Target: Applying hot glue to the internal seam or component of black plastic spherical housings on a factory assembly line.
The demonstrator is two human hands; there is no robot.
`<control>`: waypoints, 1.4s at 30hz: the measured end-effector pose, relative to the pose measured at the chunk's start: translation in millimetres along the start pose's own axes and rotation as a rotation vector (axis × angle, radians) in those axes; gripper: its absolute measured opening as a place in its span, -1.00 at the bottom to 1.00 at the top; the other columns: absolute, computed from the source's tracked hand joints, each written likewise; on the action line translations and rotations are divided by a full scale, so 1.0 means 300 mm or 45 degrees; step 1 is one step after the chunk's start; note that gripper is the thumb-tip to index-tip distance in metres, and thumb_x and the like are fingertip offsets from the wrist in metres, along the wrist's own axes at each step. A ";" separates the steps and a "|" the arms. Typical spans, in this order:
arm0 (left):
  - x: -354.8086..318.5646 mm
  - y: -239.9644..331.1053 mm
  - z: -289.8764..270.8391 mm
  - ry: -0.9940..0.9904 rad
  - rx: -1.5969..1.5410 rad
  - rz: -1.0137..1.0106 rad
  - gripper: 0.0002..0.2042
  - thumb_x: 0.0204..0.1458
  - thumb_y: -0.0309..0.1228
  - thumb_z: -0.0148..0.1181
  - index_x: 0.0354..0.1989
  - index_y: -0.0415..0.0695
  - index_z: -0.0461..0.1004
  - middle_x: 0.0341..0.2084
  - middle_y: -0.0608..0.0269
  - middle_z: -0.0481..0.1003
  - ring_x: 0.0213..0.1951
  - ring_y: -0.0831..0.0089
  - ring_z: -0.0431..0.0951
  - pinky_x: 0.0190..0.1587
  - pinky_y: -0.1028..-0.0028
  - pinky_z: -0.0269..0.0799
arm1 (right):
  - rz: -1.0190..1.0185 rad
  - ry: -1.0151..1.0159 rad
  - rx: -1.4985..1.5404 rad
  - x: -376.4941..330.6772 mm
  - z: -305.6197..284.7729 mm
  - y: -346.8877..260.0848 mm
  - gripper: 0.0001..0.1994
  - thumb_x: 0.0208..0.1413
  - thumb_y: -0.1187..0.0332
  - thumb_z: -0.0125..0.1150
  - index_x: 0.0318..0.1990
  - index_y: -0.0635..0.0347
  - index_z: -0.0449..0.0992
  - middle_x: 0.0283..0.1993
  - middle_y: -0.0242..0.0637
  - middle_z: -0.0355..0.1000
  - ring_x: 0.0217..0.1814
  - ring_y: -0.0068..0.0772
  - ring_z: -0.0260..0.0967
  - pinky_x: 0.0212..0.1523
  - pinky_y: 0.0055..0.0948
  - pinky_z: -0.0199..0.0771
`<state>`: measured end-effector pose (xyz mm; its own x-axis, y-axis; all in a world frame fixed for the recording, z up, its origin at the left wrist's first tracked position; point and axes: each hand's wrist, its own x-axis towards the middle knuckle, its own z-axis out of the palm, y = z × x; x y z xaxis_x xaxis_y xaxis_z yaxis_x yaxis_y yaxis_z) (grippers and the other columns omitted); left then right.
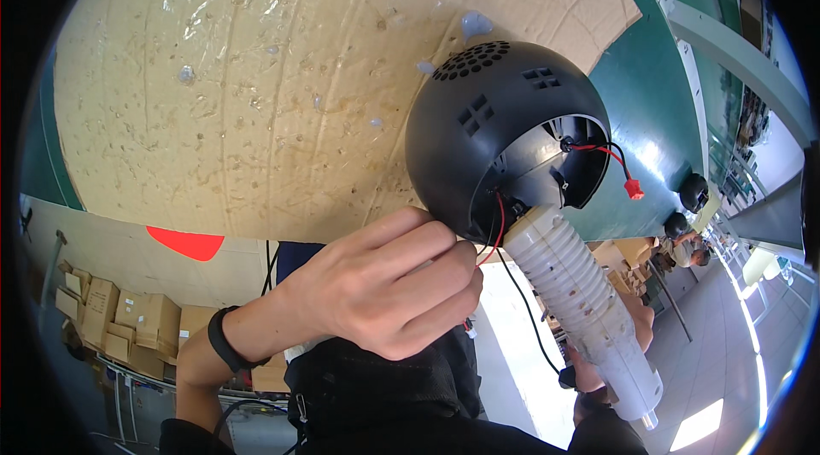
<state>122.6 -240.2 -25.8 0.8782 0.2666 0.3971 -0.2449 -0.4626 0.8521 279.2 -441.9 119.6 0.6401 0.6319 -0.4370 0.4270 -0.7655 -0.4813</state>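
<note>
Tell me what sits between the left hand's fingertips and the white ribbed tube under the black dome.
In the head view, thin red and black wires run between the left hand and the white ribbed tube, coming out of the black dome.

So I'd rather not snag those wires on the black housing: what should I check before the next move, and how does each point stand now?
1. Left hand grips the rim of the black dome housing: ok.
2. Right hand holds the white ribbed tube from behind: mostly hidden, cannot tell.
3. Red connector hangs free of the housing: ok.
4. Red and black wires clear of the left fingers: not ok, they run against them.
5. Tube seated in the housing: cannot tell.
</note>
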 end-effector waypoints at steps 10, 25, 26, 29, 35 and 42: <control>0.062 -0.011 -0.111 0.059 -0.105 -0.077 -0.81 -0.14 -0.48 0.40 -0.37 -0.30 0.57 -0.47 0.17 0.51 -0.50 0.32 0.50 -0.45 0.40 0.43 | 0.176 -0.051 0.113 0.009 0.009 -0.047 -0.78 -0.21 0.43 0.55 -0.42 0.32 0.61 -0.41 -0.19 0.61 -0.42 -0.37 0.63 -0.41 -0.53 0.56; 0.210 -0.124 -0.171 0.127 -0.180 -0.227 -0.80 -0.01 -0.61 0.43 -0.19 -0.37 0.62 -0.39 0.04 0.65 -0.48 0.40 0.56 -0.45 0.54 0.39 | 0.033 -0.093 0.051 0.018 0.009 -0.056 -0.77 -0.19 0.37 0.50 -0.40 0.29 0.60 -0.43 -0.19 0.59 -0.42 -0.30 0.61 -0.39 -0.46 0.55; 0.210 -0.126 -0.168 0.134 -0.179 -0.220 -0.80 -0.01 -0.62 0.43 -0.19 -0.37 0.62 -0.39 0.04 0.65 -0.48 0.40 0.56 -0.44 0.54 0.39 | 0.035 -0.092 0.052 0.016 0.009 -0.056 -0.77 -0.18 0.36 0.50 -0.40 0.29 0.61 -0.43 -0.19 0.58 -0.42 -0.30 0.60 -0.39 -0.46 0.55; 0.209 -0.131 -0.164 0.165 -0.221 -0.226 -0.79 -0.02 -0.62 0.43 -0.20 -0.37 0.62 -0.39 0.04 0.66 -0.48 0.40 0.57 -0.44 0.54 0.40 | 0.037 -0.089 0.054 0.009 0.005 -0.058 -0.77 -0.17 0.34 0.50 -0.39 0.28 0.61 -0.43 -0.20 0.58 -0.42 -0.29 0.60 -0.38 -0.45 0.56; 0.190 -0.128 -0.168 0.156 -0.249 -0.301 -0.79 0.04 -0.65 0.38 -0.14 -0.39 0.59 -0.31 0.02 0.65 -0.44 0.43 0.60 -0.38 0.54 0.45 | 0.044 -0.073 0.054 -0.001 0.006 -0.052 -0.75 -0.15 0.30 0.49 -0.38 0.26 0.62 -0.44 -0.22 0.57 -0.41 -0.27 0.60 -0.36 -0.42 0.56; 0.172 -0.125 -0.160 0.215 -0.323 -0.518 -0.77 0.15 -0.66 0.27 -0.02 -0.38 0.55 -0.18 0.08 0.60 -0.32 0.49 0.58 -0.21 0.55 0.46 | 0.039 -0.046 0.068 -0.018 0.022 -0.045 -0.74 -0.12 0.25 0.49 -0.36 0.24 0.63 -0.45 -0.23 0.57 -0.40 -0.25 0.59 -0.33 -0.38 0.57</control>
<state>157.3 -168.7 -20.9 0.8496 0.5253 0.0474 -0.0072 -0.0784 0.9969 265.9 -434.1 123.5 0.6287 0.6128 -0.4788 0.3722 -0.7777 -0.5066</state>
